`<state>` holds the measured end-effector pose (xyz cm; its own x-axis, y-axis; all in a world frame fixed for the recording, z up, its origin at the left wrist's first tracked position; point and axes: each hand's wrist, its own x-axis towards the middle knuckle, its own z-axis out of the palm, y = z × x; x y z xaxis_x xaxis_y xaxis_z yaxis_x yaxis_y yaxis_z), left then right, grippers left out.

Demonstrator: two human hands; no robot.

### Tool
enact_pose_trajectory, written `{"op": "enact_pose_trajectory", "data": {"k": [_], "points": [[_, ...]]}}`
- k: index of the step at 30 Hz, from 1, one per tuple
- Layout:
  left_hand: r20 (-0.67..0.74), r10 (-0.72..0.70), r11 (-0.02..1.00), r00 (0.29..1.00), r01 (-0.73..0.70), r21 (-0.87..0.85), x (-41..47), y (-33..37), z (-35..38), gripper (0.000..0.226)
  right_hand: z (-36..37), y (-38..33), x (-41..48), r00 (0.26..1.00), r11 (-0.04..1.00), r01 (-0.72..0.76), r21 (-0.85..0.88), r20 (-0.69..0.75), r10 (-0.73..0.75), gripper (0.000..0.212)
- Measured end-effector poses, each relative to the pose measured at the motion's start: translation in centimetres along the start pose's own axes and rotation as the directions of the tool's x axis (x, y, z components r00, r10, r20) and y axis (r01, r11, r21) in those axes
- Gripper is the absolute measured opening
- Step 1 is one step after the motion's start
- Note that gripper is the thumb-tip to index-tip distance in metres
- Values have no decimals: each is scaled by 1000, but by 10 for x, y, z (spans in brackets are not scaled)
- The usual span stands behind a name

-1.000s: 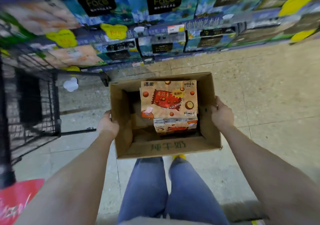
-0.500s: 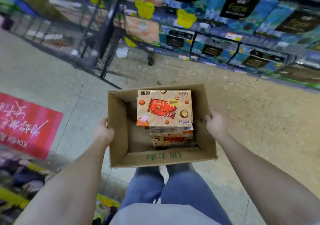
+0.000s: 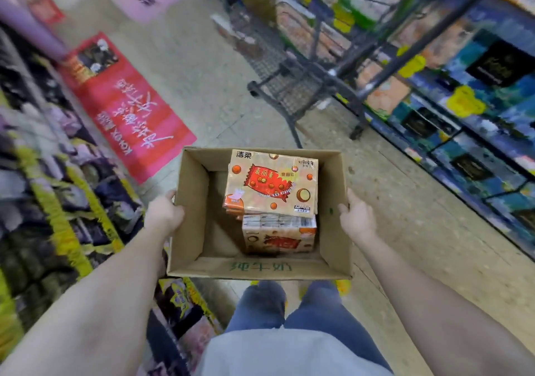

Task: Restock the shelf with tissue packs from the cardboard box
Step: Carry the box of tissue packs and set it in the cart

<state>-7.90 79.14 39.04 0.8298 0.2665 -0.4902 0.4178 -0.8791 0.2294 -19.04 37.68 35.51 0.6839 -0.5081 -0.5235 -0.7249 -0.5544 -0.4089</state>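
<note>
— Where is the box right now?

— You carry the cardboard box in front of your waist, above your blue jeans, with its open top facing up at you. Green characters are printed on the near wall.

— And the hands?

— Your left hand holds the left wall from the outside, thumb up by the rim. Your right hand holds the right wall the same way. The other fingers on both sides are hidden behind the cardboard, so I cannot tell how they lie.

— What is inside?

— Two packs that I can make out, both in the right half of the box. The upper tissue pack lies flat, orange and cream with a red candy-wrapper picture, and its far edge sits against the far wall. The lower tissue pack sits beneath it and nearer to you, in the same print, with only its near part showing. The left half shows the bare cardboard bottom.

— And the shelf?

— The shelf runs along your right, well apart from the box, filled with blue packs that carry black labels and yellow tags. A black wire cart stands on the floor beside that shelf, ahead of the box and to its right. A second shelf runs close along your left forearm; it is blurred, with dark packs and yellow strips. A red mat with white characters lies on the floor ahead and to your left, its near corner close to the box's far left corner.
</note>
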Motion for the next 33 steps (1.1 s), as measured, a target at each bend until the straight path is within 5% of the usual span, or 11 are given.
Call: {"op": "enact_pose_trajectory", "data": {"k": [7,13,25,33], "points": [[-46,-72,995,996,69,-74,42,-86,-105,54,35,-139,-11,982,980,186,-66,28,-185,52],[-110,-83,989,990,69,-130,85,-102,-180,46,26,-243,5,925,918,378,-123,-2,-381,29],[-194,-2,963,981,-50,-265,226,-8,-326,33,-55,-447,116,831,839,526,-142,-125,-542,23],[-253,117,975,960,-160,-155,322,79,-439,30,-119,-557,179,814,839,533,-112,-202,-545,26]]}}
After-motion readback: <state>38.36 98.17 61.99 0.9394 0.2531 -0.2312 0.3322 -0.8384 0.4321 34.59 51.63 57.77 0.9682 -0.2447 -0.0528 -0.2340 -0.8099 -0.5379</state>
